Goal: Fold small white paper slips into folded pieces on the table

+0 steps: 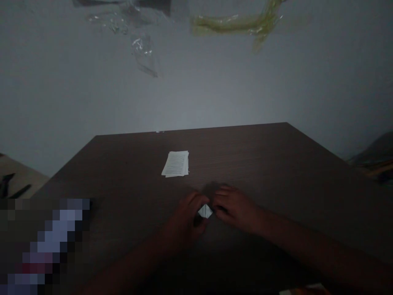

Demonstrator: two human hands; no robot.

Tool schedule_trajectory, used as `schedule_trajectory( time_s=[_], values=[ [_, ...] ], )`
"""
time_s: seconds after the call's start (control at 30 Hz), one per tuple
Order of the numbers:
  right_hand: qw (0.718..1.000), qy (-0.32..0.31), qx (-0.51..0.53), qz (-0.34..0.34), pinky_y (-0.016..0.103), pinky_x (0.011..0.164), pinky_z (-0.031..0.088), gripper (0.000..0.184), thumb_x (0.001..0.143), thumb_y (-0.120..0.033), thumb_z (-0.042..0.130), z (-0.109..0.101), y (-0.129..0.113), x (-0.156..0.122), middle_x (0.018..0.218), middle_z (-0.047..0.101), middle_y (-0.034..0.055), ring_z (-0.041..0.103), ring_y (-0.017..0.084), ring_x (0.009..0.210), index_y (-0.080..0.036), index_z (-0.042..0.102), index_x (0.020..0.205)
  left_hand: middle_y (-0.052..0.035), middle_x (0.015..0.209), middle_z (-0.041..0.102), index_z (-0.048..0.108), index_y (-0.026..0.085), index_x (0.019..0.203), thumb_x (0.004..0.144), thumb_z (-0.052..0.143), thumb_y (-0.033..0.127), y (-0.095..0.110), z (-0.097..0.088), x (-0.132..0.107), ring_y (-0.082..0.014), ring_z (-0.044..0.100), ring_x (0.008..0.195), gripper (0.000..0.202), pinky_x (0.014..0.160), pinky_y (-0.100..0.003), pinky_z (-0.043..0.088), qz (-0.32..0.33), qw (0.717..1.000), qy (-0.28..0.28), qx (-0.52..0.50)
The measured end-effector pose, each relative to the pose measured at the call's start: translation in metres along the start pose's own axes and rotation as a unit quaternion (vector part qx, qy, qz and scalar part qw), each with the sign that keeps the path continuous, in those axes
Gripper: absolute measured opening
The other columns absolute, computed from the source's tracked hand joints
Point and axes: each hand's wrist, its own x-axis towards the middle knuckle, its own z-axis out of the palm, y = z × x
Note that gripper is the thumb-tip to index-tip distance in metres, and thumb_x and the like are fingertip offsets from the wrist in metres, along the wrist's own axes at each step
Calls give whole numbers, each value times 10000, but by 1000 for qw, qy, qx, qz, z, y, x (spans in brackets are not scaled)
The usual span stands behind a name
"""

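Note:
A small folded piece of printed paper (205,211) lies between my two hands, close to the tabletop, with a diamond-shaped face turned up. My left hand (188,217) is closed around its left side, fingers above and thumb below. At its right corner is my right hand (235,207), the fingers curled together and the thumb bent in. Whether those fingertips pinch the paper or something else is hidden in the dim light. Farther back lies a loose stack of printed paper sheets (176,164), its edges slightly uneven.
The brown wooden table (245,151) meets a pale wall (215,90) bearing yellow tape (230,24) and clear plastic (144,49). A pixelated patch (55,241) covers the lower left. A pale and orange item (303,290) shows at the bottom edge.

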Motion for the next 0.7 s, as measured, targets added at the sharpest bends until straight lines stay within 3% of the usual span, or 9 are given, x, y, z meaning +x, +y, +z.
schedule_trajectory(
  time_s=[0.2,0.3,0.53,0.7],
  values=[
    [996,39,80,15,422,980,555,191,1201,-182,581,-1,-4,0,1004,789,47,717,236,954,-237,737,1106,-68,1279,769,706,245,1367,927,662,-20,-4,1,1,-254,787,1144,516,1012,-363,674,39,996,25,-72],
    [991,54,117,40,416,964,588,96,1204,-286,661,-1,-5,0,1120,797,87,732,260,1050,-229,737,1210,-36,1167,769,726,264,1320,898,683,-10,-12,4,4,-234,771,1035,505,936,-344,668,43,993,55,-96],
    [982,66,172,-43,444,1037,606,149,1208,-381,734,-3,-5,1,1143,807,84,749,263,1117,-240,775,1231,-3,965,763,732,274,994,906,781,135,-14,1,11,-228,731,886,172,855,-332,615,-13,985,87,-148],
    [975,105,193,-24,405,949,613,137,1201,-322,716,6,1,3,1049,805,69,750,237,1005,-236,802,1137,4,916,748,711,271,938,941,802,292,-5,-2,11,-224,723,857,94,808,-318,597,-83,975,66,-195]
  ],
)
